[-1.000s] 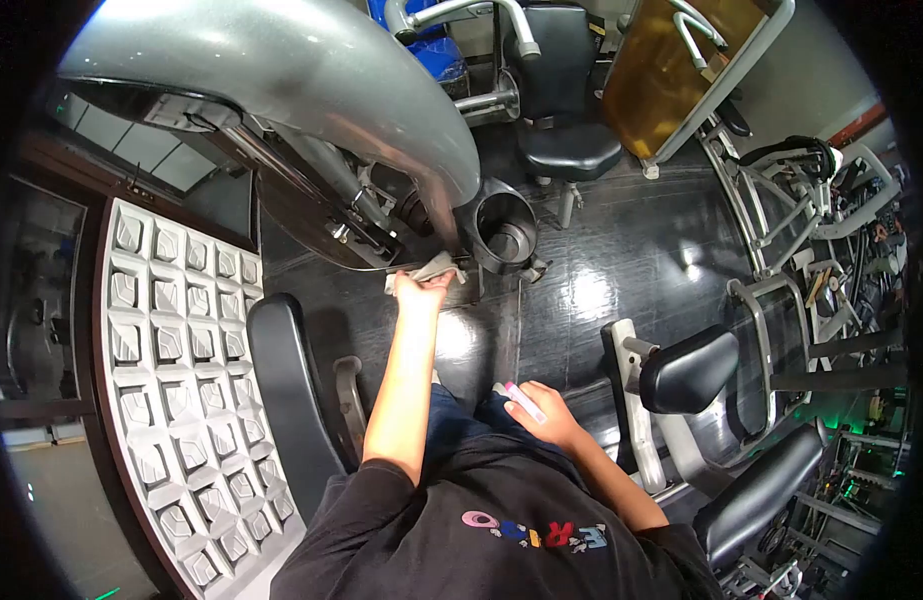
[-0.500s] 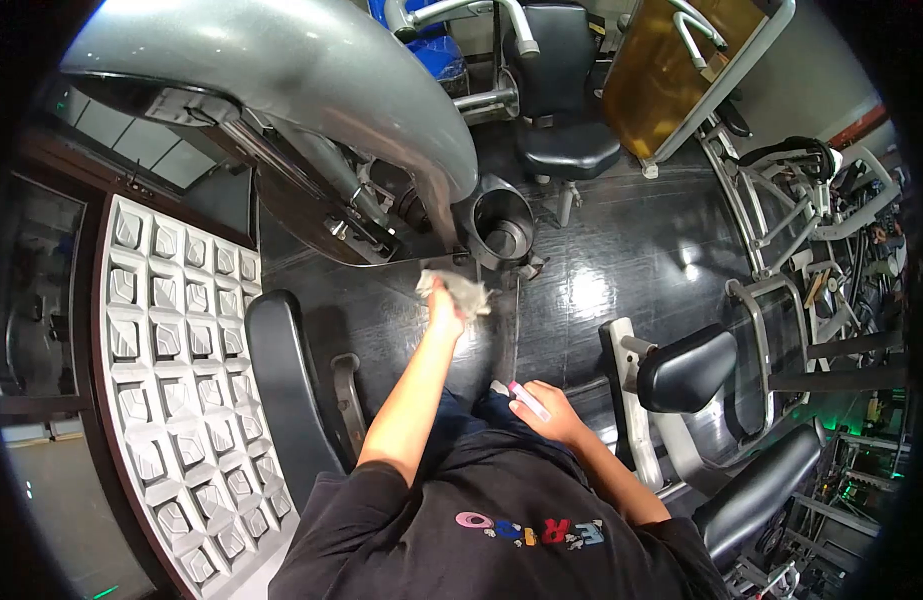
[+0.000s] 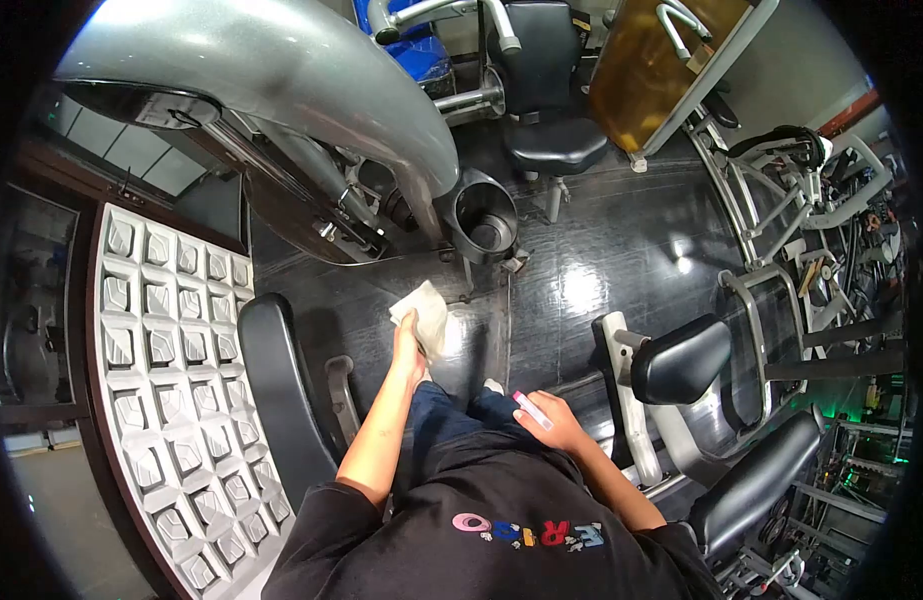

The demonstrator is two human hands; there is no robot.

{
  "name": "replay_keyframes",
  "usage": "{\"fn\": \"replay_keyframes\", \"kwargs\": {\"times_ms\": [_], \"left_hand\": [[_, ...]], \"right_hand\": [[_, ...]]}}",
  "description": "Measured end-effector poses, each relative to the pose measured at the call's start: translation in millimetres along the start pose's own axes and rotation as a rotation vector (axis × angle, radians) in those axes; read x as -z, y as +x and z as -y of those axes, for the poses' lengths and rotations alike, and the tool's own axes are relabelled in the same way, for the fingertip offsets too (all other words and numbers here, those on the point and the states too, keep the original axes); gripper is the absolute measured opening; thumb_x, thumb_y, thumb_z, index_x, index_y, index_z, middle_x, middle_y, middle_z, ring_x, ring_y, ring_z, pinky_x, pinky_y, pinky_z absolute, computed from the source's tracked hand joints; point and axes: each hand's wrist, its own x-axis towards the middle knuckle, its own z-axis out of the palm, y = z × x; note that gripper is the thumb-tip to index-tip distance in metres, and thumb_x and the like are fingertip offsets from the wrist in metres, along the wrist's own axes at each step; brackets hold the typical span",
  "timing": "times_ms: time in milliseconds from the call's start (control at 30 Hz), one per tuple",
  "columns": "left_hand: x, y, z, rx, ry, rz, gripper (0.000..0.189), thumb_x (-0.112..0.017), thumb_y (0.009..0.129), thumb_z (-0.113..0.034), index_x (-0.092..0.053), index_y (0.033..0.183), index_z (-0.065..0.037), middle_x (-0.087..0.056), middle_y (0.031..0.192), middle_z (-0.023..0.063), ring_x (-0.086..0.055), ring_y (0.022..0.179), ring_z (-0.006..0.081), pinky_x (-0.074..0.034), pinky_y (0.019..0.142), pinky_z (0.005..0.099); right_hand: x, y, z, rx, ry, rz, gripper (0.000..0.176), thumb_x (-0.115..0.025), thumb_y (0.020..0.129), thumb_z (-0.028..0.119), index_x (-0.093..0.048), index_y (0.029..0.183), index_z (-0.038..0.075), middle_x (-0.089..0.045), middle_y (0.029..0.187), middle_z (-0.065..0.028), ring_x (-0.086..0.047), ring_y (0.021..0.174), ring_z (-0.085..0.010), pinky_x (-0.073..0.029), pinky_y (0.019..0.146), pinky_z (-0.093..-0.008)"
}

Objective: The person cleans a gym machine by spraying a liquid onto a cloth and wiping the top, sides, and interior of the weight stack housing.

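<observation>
Pale cloth (image 3: 427, 312), gripped in left hand (image 3: 409, 350), extending forward past it

The cloth (image 3: 426, 312) is being drawn back toward the legs (image 3: 441, 412) by the left hand (image 3: 409, 348), away from the foot of the grey machine (image 3: 311, 80), and its bunched folds are being opened out. The head view is being shifted slightly, the black round holder (image 3: 458, 222) being carried left and up.
</observation>
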Motion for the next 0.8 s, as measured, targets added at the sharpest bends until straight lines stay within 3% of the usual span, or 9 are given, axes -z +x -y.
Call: {"fn": "replay_keyframes", "kwargs": {"times_ms": [133, 167, 333, 500, 633, 800], "left_hand": [[-27.2, 34.3, -7.9, 0.034, -0.079, 0.047, 0.045, -0.047, 0.097, -0.035, -0.048, 0.130, -0.004, -0.059, 0.125, 0.0130, -0.058, 0.114, 0.0272, -0.045, 0.100, 0.0433], [-34.9, 46.4, -7.0, 0.075, -0.045, 0.010, 0.045, -0.047, 0.097, -0.034, -0.047, 0.130, -0.003, -0.059, 0.125, 0.0149, -0.059, 0.113, 0.0289, -0.046, 0.100, 0.0454], [-78.5, 56.8, -6.6, 0.401, -0.118, 0.268, 0.043, -0.049, 0.095, -0.035, -0.054, 0.123, -0.002, -0.064, 0.117, 0.0150, -0.063, 0.106, 0.0296, -0.049, 0.095, 0.0467], [-85.7, 59.7, -4.0, 0.358, -0.032, 0.229, 0.044, -0.046, 0.096, -0.036, -0.054, 0.124, -0.004, -0.064, 0.117, 0.0153, -0.062, 0.108, 0.0310, -0.048, 0.097, 0.0480], [-48.6, 86.9, -32.6, 0.409, -0.179, 0.157, 0.047, -0.039, 0.097, -0.036, -0.055, 0.123, 0.000, -0.064, 0.117, 0.0174, -0.061, 0.111, 0.0340, -0.044, 0.101, 0.0511], [3.7, 64.4, -50.8, 0.256, -0.302, -0.018, 0.051, -0.041, 0.096, -0.041, -0.049, 0.133, -0.006, -0.057, 0.130, 0.0139, -0.054, 0.121, 0.0333, -0.039, 0.105, 0.0516]], "right_hand": [[-3.2, 1.4, 4.9, -0.005, 0.007, 0.019, 0.025, -0.066, 0.087, 0.025, -0.057, 0.085, 0.002, -0.056, 0.078, -0.0179, -0.056, 0.073, -0.0376, -0.044, 0.065, -0.0421], [-4.7, 2.1, 8.4, -0.002, 0.007, 0.018, 0.025, -0.066, 0.087, 0.025, -0.057, 0.085, 0.002, -0.056, 0.078, -0.0179, -0.056, 0.073, -0.0376, -0.044, 0.065, -0.0421], [-15.6, 6.6, 10.9, 0.025, -0.002, 0.025, 0.024, -0.067, 0.087, 0.025, -0.058, 0.087, 0.002, -0.058, 0.080, -0.0181, -0.058, 0.074, -0.0374, -0.046, 0.065, -0.0418], [-20.5, -4.5, 16.2, 0.086, 0.081, -0.076, 0.022, -0.068, 0.086, 0.021, -0.059, 0.088, 0.002, -0.057, 0.078, -0.0179, -0.058, 0.070, -0.0376, -0.046, 0.063, -0.0414], [-20.3, -15.0, 1.7, 0.039, 0.035, -0.049, 0.023, -0.068, 0.085, 0.022, -0.059, 0.089, 0.002, -0.057, 0.078, -0.0175, -0.058, 0.070, -0.0372, -0.046, 0.063, -0.0408], [-17.1, -16.4, 1.7, 0.008, -0.006, -0.040, 0.024, -0.069, 0.085, 0.024, -0.060, 0.089, 0.002, -0.058, 0.079, -0.0176, -0.059, 0.072, -0.0377, -0.047, 0.065, -0.0422]]}}
